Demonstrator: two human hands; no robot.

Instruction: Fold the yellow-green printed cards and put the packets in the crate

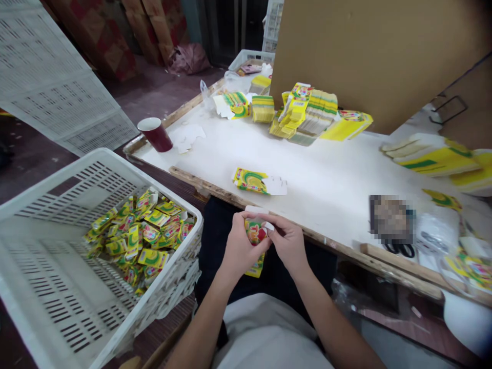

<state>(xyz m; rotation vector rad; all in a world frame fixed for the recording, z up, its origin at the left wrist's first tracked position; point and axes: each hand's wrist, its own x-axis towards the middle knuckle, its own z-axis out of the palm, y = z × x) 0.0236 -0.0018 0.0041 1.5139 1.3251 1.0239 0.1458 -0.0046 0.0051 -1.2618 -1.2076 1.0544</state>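
Yellow-and-green printed cardboard carton with red lettering (253,233) is held between both hands, over the dark-clad lap, just off the near edge of the white-topped table with worn wooden edging (326,189). Left hand (240,243): curled round the carton's left side, thumb across its lower part. Right hand (288,243): fingers and thumb drawn close together at a white flap near the carton's top. Clock directions taken from the held carton. At 12, near: flat-lying yellow-green carton (251,181), white flaps extended toward 3. At 1, farther off: piled yellow-green flattened cartons (313,115), beside an upright brown cardboard sheet (369,61). At 2: more yellow-green stacks (434,156). At 3: black-handled scissors (400,249). At 9: white slotted plastic crate (49,246), holding a heap of small yellow-green packets (144,236). Between 10 and 11: dark red mug with pale interior (156,136), standing beside white paper pieces (188,137).
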